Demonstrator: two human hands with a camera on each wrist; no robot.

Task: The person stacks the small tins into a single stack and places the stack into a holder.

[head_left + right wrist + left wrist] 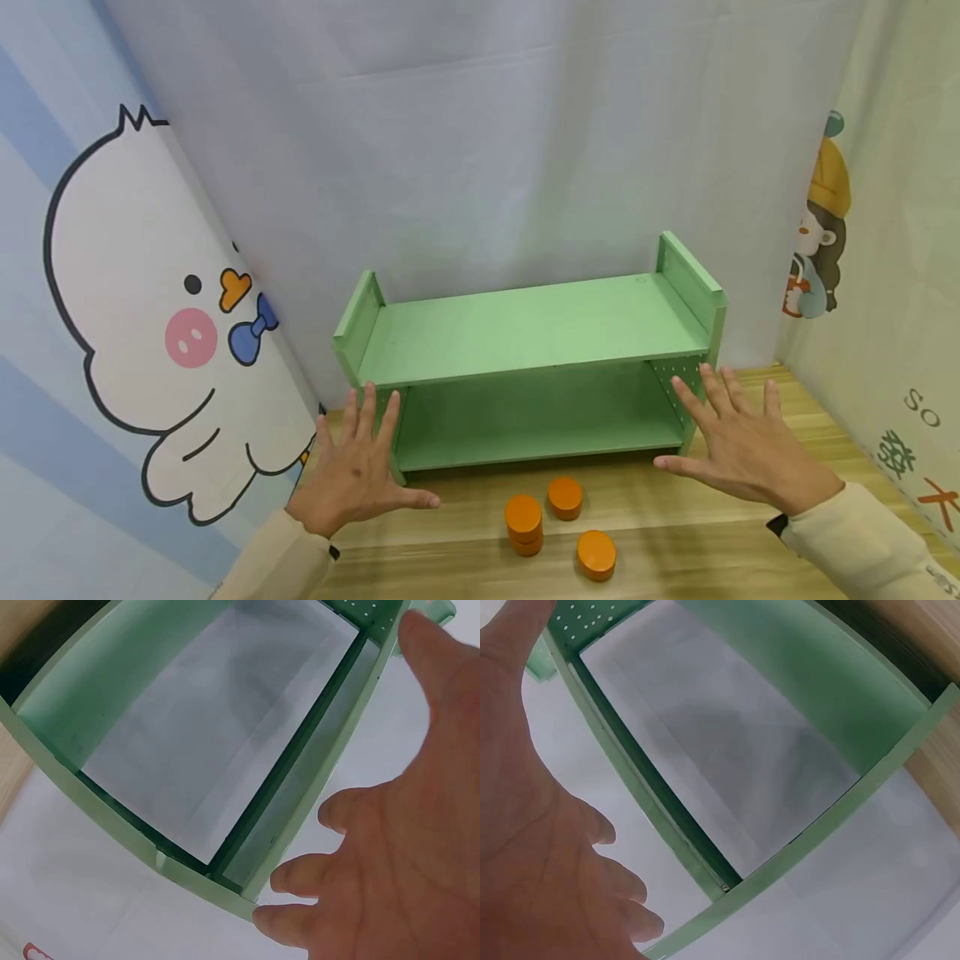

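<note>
A light green two-tier shelf (525,329) with raised side panels stands on the wooden table. My left hand (356,479) is spread wide in front of its left end, fingers straight and holding nothing. Opposite it, my right hand (750,446) spreads its fingers by the right end, also holding nothing. Between the hands, in front of the shelf, sit several orange round discs: two stacked together (523,523), a single disc (565,497) behind and another disc (597,555) nearer me. Both wrist views show a bare palm beside the green frame.
A pale curtain (480,150) hangs behind the shelf. On the left is a blue-striped cloth with a white cartoon duck (142,300); a cream cloth with printed figures (885,275) covers the right side. The wooden tabletop (435,546) extends under the discs.
</note>
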